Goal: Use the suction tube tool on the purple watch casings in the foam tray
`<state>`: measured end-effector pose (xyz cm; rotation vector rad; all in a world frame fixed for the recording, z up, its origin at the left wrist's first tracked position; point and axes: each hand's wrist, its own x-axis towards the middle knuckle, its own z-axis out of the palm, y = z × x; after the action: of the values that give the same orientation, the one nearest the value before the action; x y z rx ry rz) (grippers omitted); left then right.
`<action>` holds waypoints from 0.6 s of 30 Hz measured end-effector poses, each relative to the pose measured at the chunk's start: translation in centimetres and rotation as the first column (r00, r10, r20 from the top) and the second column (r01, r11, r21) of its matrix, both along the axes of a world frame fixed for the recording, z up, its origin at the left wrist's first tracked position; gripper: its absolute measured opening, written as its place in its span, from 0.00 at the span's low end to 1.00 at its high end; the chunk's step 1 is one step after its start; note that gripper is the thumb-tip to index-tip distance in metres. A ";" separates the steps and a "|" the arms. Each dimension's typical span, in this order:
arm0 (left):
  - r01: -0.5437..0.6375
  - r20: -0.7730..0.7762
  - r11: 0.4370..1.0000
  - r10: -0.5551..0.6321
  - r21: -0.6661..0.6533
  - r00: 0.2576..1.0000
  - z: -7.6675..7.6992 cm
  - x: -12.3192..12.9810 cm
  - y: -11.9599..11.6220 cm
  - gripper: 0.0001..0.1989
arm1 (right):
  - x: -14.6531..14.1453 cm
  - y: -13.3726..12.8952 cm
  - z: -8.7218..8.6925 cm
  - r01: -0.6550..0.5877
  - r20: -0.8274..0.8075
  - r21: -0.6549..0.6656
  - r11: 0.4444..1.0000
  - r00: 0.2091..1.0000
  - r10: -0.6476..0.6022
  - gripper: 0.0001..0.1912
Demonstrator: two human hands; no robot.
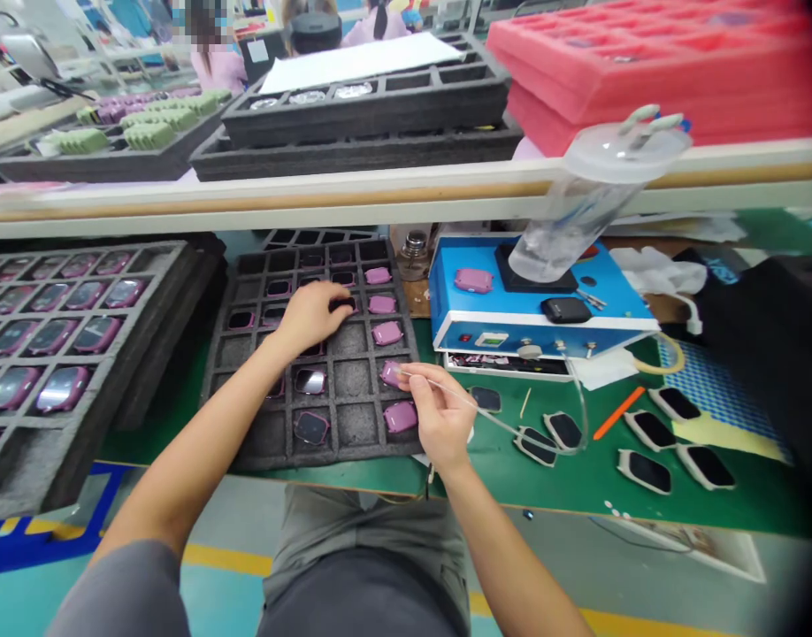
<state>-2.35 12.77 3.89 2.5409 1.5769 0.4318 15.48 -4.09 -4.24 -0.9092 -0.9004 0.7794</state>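
My left hand point(317, 314) reaches over the middle of a dark foam tray point(354, 379), its fingers bent around a dark-faced watch case point(343, 305) in a compartment. My right hand point(442, 407) is closed near the tray's right edge, pinching the end of a thin clear tube point(489, 411). Its fingertips are beside a purple watch case point(391, 372) in the right column; whether they touch it is unclear. More purple cases lie face down in that column, such as one point(401, 416) just below. A case with a shiny screen point(310, 381) sits left of centre.
A blue machine point(545, 323) carries a clear cup point(565, 203) behind my right hand. Several pale-framed watches point(645, 471) and an orange stick point(618, 413) lie on the green table. Another filled tray point(141, 354) is at left. A shelf point(379, 199) crosses above, holding trays and red foam point(618, 97).
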 end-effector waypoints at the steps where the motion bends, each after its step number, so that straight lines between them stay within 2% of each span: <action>1: 0.012 -0.004 1.000 -0.012 -0.015 1.000 -0.1 -0.5 -0.6 0.13 | 0.0 0.0 0.0 0.013 0.004 -0.007 1.000 1.000 -0.013 0.07; 4: 0.005 0.022 0.999 -0.004 -0.033 1.000 -0.1 -0.7 -0.8 0.13 | -0.1 0.1 0.0 0.066 -0.001 -0.017 0.998 0.998 -0.066 0.09; 8: -0.048 0.137 0.999 0.051 -0.024 0.989 0.3 0.5 -0.7 0.15 | -0.1 0.3 -0.3 0.111 -0.010 -0.009 0.994 0.994 -0.111 0.09; 10: -0.062 0.216 0.998 0.066 -0.026 0.974 0.0 1.3 -2.7 0.14 | 0.0 0.2 -0.4 0.124 0.027 0.000 0.992 0.992 -0.124 0.08; 12: -0.052 0.386 0.995 0.082 -0.087 0.919 -1.0 2.2 -6.2 0.14 | 0.1 0.1 -0.4 0.137 0.077 0.027 0.990 0.987 -0.139 0.08; 14: -0.001 0.699 0.970 0.176 -0.243 0.693 -2.5 3.3 -10.0 0.14 | 0.1 0.1 -0.4 0.145 0.117 0.064 0.987 0.982 -0.152 0.08; 16: 0.048 0.839 0.941 0.275 -0.336 0.470 -4.0 4.3 -12.8 0.15 | 0.2 0.0 -0.5 0.133 0.132 0.076 0.988 0.981 -0.142 0.07; 18: 0.045 0.870 0.928 0.329 -0.370 0.367 -5.0 5.2 -14.3 0.15 | 0.3 0.0 -0.6 0.105 0.130 0.062 0.993 0.985 -0.112 0.07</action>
<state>2.80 -1.54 -1.10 1.3358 1.1924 1.2251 15.75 -4.12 -4.85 -0.9627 -0.9764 0.6032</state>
